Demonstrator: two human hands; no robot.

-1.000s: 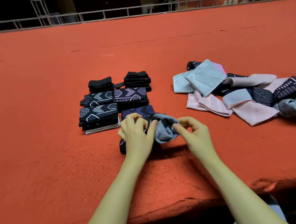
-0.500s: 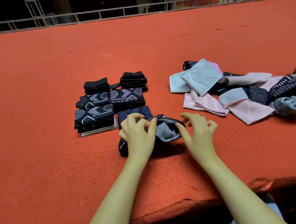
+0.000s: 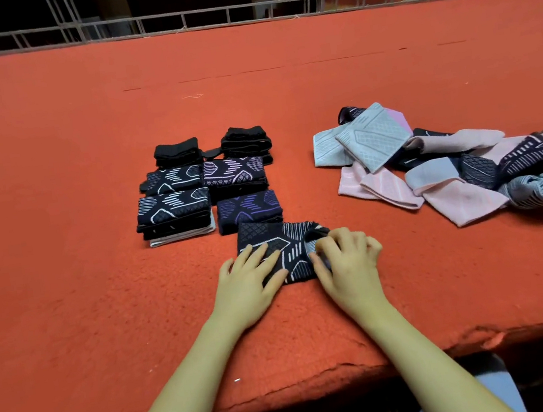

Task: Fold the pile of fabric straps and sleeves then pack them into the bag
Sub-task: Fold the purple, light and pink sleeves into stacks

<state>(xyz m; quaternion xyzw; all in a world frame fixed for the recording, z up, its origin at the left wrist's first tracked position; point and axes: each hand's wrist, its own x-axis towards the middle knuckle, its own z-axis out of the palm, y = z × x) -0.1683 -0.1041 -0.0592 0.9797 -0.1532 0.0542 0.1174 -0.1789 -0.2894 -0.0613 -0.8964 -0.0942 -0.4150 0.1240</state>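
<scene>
**Fold nearly set, right end loose**

Head view: the dark navy knit sleeve with white line pattern [image 3: 278, 251] lies flat on the orange felt-covered table [image 3: 102, 297], just in front of the neat folded stacks of dark patterned sleeves [image 3: 205, 188]. Its long axis runs left to right, its open cuff pointing right. The left hand [image 3: 247, 283] presses it with straight fingers; the right hand [image 3: 348, 261] curls over the cuff and seems to pinch it, though the fingertips are hidden. If the pressing hand lifts early, the stretchy knit could spring open. The unfolded heap of pink, grey and navy sleeves [image 3: 448, 168] lies well apart to the right.
</scene>
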